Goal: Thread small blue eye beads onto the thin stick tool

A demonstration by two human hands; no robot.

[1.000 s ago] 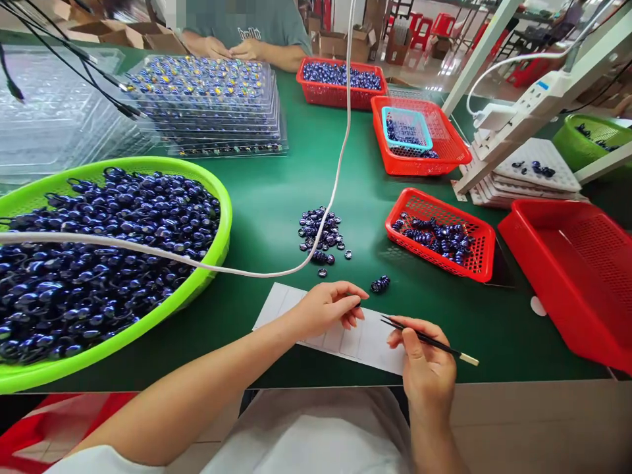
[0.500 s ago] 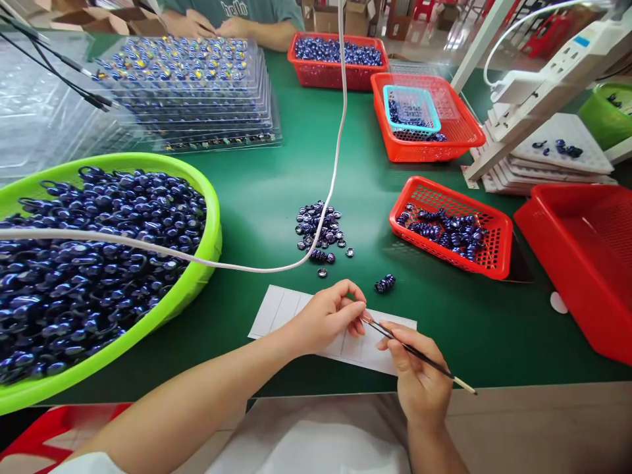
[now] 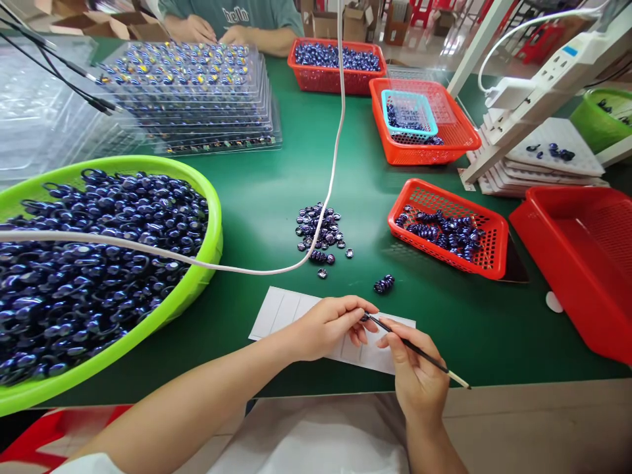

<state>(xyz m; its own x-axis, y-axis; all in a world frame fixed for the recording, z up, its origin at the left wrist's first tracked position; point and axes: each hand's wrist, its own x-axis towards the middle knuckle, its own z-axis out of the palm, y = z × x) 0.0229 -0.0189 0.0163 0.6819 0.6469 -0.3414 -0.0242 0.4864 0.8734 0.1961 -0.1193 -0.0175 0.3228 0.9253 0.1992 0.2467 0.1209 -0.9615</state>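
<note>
My left hand (image 3: 340, 322) is closed, with a small dark shiny piece (image 3: 366, 317) pinched between its thumb and fingers and mostly covered by them. My right hand (image 3: 419, 368) grips a slim paintbrush (image 3: 428, 359) with a black handle and a pale end; its tip meets the piece at my left fingertips. Beneath both hands lies a white ruled paper (image 3: 276, 313). Just beyond it are a short row of dark blue pieces (image 3: 384, 284) and a loose pile of small shiny blue caps (image 3: 318, 224).
A white cable (image 3: 257, 270) crosses the table. A green basket (image 3: 214, 217) of blue parts stands left, stacked clear trays (image 3: 197, 99) behind it. Red baskets (image 3: 501, 253) and an upright with a power strip (image 3: 553, 72) stand right. A co-worker's hands (image 3: 217, 31) are opposite.
My left fingers have shifted slightly and the index finger has straightened over the piece, which now shows dark at the brush tip. The right hand keeps its grip. The view has shifted slightly.
</note>
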